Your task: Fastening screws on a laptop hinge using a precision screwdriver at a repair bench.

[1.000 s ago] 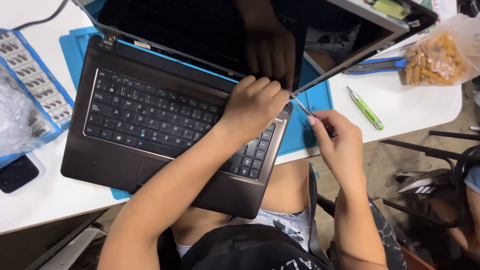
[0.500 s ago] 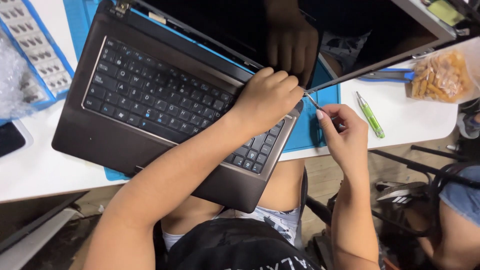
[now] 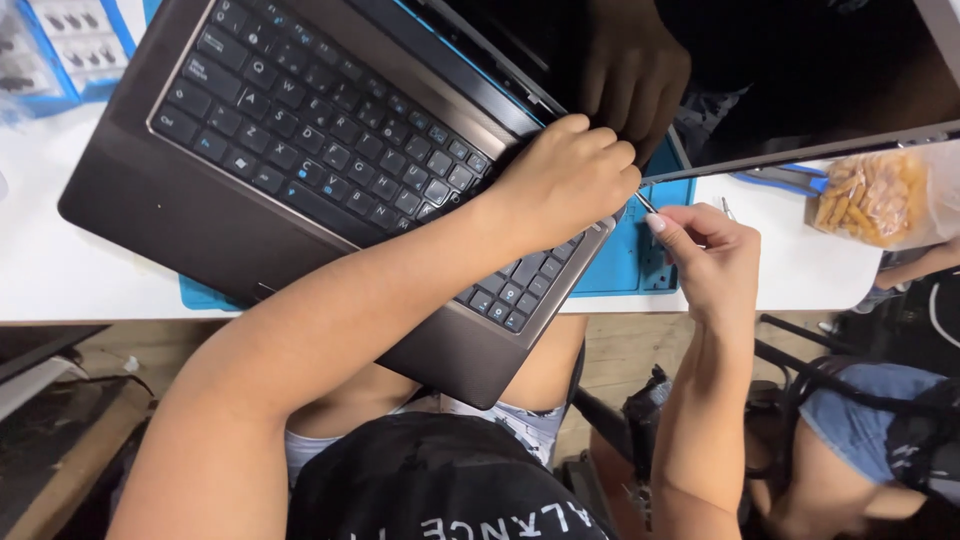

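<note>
Head view, looking down over the person's arms at an open brown laptop on a white table; landmark: the laptop

- Left hand: curled into a loose fist, knuckles up, resting on the laptop's right rear corner by the hinge; whether it grips anything, cannot tell
- Right hand: just off the laptop's right edge, fingers pinched around a thin metal tool; tool tip points at that same corner, beside the left hand
- Blue mat: under the laptop, showing past its right edge
- Clear bag of orange snacks: on the table, well right of the laptop
- Blue-rimmed parts tray: left of the laptop's rear
</note>
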